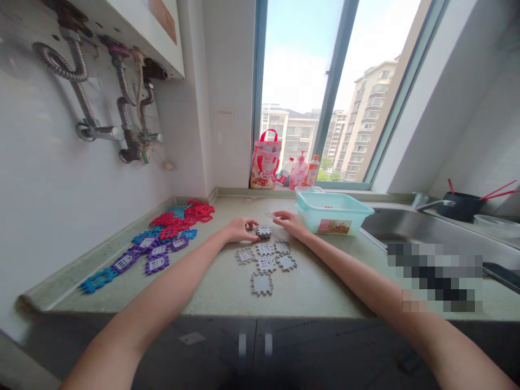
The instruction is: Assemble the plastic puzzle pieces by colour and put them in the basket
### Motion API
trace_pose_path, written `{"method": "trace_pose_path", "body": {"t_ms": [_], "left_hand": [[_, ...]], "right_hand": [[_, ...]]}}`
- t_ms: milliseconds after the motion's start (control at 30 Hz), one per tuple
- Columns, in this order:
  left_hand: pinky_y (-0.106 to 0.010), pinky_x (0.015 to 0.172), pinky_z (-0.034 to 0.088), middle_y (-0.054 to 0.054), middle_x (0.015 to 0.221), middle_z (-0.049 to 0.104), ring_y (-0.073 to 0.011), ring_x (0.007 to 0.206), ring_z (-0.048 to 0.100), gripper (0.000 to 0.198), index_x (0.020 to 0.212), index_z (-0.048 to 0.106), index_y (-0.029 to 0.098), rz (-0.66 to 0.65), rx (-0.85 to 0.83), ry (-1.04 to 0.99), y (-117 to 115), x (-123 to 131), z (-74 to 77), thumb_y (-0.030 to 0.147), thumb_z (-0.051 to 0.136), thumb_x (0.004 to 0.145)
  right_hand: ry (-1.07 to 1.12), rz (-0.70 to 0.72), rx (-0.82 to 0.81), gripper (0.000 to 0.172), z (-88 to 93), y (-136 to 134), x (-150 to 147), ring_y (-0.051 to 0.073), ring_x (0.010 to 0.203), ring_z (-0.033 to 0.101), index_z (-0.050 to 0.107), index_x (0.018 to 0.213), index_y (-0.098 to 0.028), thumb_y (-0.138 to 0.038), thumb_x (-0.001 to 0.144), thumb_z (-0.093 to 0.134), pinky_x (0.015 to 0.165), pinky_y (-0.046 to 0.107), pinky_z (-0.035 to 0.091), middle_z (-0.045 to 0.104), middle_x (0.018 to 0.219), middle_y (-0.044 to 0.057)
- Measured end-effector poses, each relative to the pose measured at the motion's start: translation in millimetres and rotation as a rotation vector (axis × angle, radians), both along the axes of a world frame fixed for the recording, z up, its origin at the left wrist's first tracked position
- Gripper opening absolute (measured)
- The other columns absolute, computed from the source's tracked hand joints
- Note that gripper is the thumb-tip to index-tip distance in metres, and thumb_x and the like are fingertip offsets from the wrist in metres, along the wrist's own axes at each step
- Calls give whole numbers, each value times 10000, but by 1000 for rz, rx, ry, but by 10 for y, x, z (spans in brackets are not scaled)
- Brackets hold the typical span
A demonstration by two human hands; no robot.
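Observation:
My left hand (239,230) is closed at the left side of a small stack of grey interlocking tiles (264,232), thumb and fingers against its edge. To the right of the stack, my right hand (289,221) pinches a thin pale piece (270,215), seen almost edge-on, whose kind I cannot make out. Several loose grey tiles lie flat nearer to me: some carry white window inserts, such as the window tile (265,265), while others are plain, like the square tile (261,284).
Red tiles (182,218), purple window tiles (157,264) and blue tiles (97,280) spread across the counter's left. A mint-green plastic bin (359,212) stands behind my right forearm, beside the steel sink (376,230). Bottles (299,172) and a red-handled bag (266,165) line the windowsill.

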State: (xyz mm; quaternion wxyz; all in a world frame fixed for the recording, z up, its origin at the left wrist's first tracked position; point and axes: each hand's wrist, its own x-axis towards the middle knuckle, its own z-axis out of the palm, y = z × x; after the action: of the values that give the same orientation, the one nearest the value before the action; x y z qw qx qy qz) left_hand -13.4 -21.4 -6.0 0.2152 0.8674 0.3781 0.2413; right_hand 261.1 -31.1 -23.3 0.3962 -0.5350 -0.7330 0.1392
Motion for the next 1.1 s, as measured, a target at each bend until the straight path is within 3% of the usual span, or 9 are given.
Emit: {"method": "trace_pose_path", "body": {"t_ms": [200, 400, 500, 600, 733, 833, 933, 1100], "left_hand": [[-264, 656, 421, -28, 922, 737, -174, 748, 614, 678, 1118, 784, 208, 20, 9, -10, -49, 16, 20, 695, 831, 648], [-262, 643, 406, -15, 892, 732, -155, 699, 580, 584, 1068, 786, 222, 8, 38, -14, -30, 17, 4, 679, 795, 705], [-265, 641, 407, -14, 880, 729, -149, 679, 564, 555, 1045, 790, 224, 10, 39, -14, -42, 22, 19, 661, 795, 703], [-264, 635, 410, -16, 879, 730, -143, 669, 556, 564, 1048, 786, 217, 21, 20, -32, -63, 25, 33, 639, 822, 675], [-260, 633, 416, -20, 889, 734, -151, 697, 592, 604, 1071, 772, 207, 23, 18, -33, -51, 22, 16, 624, 851, 642], [-262, 647, 428, -20, 889, 735, -163, 722, 618, 624, 1100, 759, 204, 24, 27, -10, -15, 14, -9, 617, 852, 641], [-274, 662, 443, -27, 921, 742, -170, 725, 621, 657, 1151, 744, 204, 17, 54, 17, -3, 8, -18, 624, 844, 656], [-304, 746, 499, -61, 1158, 745, -179, 779, 629, 719, 1262, 700, 218, -38, 178, 10, -96, 51, 4, 664, 816, 709]], "right_hand": [[100, 247, 70, 342, 101, -324, -56, 245, 1155, 693, 770, 1167, -270, -443, 872, 773, 986, 407, 549, 770, 1255, 63], [-39, 303, 103, 241, 254, -411, -122, 278, 1216, 665, 804, 1090, -266, -385, 882, 786, 1051, 451, 505, 771, 1252, 79], [-98, 305, 106, 167, 379, -488, -5, 277, 1256, 654, 830, 1014, -262, -372, 900, 775, 1120, 452, 461, 732, 1333, 97], [-102, 264, 125, 222, 551, -582, 189, 272, 1256, 653, 822, 1095, -280, -393, 925, 735, 1048, 412, 509, 708, 1374, 80], [-245, 347, -172, 303, 675, -674, 422, 270, 1114, 705, 822, 1103, -272, -312, 802, 810, 954, 359, 543, 790, 1174, 41], [-362, 411, -364, 455, 637, -685, 460, 280, 1126, 695, 808, 1156, -235, -290, 706, 856, 948, 335, 536, 786, 1185, 52], [-434, 445, -401, 517, 575, -680, 397, 274, 1134, 680, 786, 1202, -212, -305, 699, 858, 928, 317, 529, 771, 1205, 64], [-444, 471, -349, 463, 568, -704, 305, 246, 1077, 681, 798, 1186, -228, -288, 730, 847, 912, 302, 527, 769, 1200, 55]]}}
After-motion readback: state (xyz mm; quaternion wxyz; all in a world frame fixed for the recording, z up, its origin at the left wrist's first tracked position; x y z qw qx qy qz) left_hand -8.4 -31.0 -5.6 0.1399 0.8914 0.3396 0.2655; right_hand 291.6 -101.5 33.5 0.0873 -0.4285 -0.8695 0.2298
